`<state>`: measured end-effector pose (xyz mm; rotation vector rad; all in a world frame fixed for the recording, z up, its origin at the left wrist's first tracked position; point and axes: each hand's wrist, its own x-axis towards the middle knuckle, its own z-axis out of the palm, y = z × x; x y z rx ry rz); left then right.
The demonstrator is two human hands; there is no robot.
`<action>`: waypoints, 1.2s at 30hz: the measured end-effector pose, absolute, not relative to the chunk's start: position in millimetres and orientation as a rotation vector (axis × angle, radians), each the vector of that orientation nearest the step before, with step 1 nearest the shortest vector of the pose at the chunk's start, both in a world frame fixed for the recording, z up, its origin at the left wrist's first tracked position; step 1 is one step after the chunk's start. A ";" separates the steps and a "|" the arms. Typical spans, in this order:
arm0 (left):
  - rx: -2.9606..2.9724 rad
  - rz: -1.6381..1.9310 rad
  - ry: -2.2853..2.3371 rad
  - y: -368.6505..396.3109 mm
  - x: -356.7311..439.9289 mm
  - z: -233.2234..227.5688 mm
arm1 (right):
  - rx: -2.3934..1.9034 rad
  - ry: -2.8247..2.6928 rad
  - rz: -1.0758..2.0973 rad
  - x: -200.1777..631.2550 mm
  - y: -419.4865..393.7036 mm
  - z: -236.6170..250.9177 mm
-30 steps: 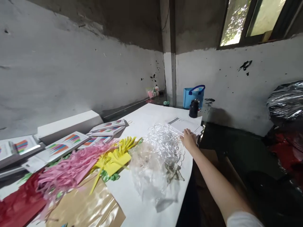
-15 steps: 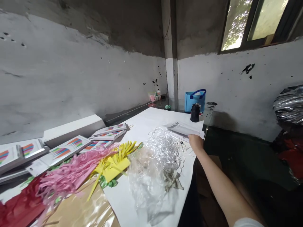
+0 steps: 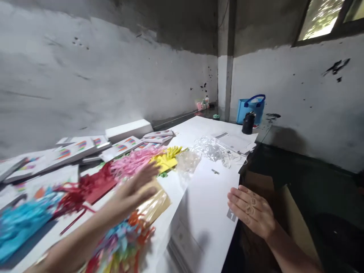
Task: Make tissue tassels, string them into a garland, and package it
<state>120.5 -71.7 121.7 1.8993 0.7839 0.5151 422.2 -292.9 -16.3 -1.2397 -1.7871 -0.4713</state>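
My right hand is open, fingers straight and together, against the right edge of a long white flat piece. This piece has a hang slot at its far end and a grey "1" mark; I cannot tell if it is a sheet or a flat box. Thin rubber bands loop on the right fingers. My left hand, blurred, is open and stretched over a beige plastic-wrapped packet. Beneath the left forearm lies a bundle of multicoloured tissue tassels.
Red, pink, yellow and blue tassels line the left, before several printed white boxes. Clear string, papers, a black bottle and a blue bag sit farther back. Cardboard stands below right.
My right hand has left the paper stack and come nearer. My left hand has entered. The long white piece now lies where the clear plastic bag was. The view has shifted left and down.
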 end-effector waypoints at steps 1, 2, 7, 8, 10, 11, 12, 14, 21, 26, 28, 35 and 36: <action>1.813 0.433 0.729 -74.0 131.2 112.3 | -1.190 -1.819 -0.450 411.8 -294.7 -16.4; 1.683 0.306 0.634 -76.9 140.1 102.7 | -1.157 -1.838 -0.447 402.7 -295.1 -15.7; 1.427 0.320 0.598 -94.3 122.6 82.3 | -0.993 -1.983 -0.596 368.8 -276.3 -2.3; 1.371 0.316 0.601 -98.6 106.3 83.8 | -0.946 -2.026 -0.636 361.6 -268.2 1.5; 1.266 0.353 0.638 -109.8 69.7 86.6 | -0.842 -2.079 -0.658 343.4 -249.6 9.3; 1.230 0.400 0.663 -116.8 52.1 86.5 | -0.794 -2.073 -0.626 331.9 -240.0 13.0; 1.204 0.456 0.689 -124.3 36.4 84.8 | -0.765 -2.049 -0.570 318.7 -230.9 16.5; 1.167 0.550 0.739 -139.1 12.5 76.9 | -0.749 -1.942 -0.463 288.6 -214.8 22.4; 0.945 0.718 0.657 -160.3 -26.2 33.5 | -0.800 -1.762 -0.224 203.5 -179.8 25.9; 0.919 0.738 0.594 -154.7 -45.1 16.1 | -0.749 -1.849 -0.003 193.5 -169.2 28.8; 0.935 0.723 0.599 -152.5 -49.0 15.2 | -0.742 -1.885 0.081 193.4 -164.8 34.0; 0.892 0.760 0.613 -145.6 -44.5 23.5 | -0.676 -1.870 0.059 188.7 -151.1 37.9; 0.879 0.775 0.631 -144.4 -44.3 24.1 | -0.670 -1.822 0.093 189.7 -151.1 33.4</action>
